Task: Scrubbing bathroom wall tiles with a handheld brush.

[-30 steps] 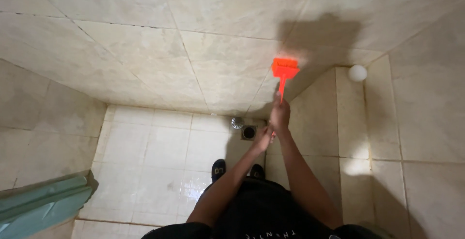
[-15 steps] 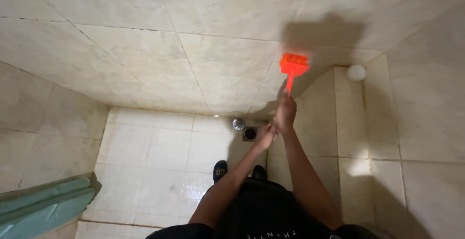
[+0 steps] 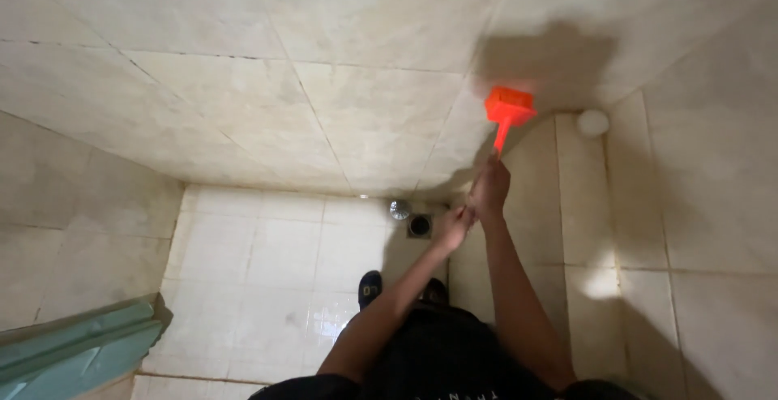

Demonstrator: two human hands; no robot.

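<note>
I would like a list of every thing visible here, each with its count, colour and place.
Brush: one, orange-red, head against the wall tiles, upper right.
Round fitting: one, white, on the wall right of the brush.
Floor drain: one, dark, floor by the wall.
Metal cap: one, silver, beside the drain.
Green panel: one, lower left.
Shoes: dark, on the floor tiles.
Right hand: grips the brush handle.
Left hand: just below the right hand.
</note>
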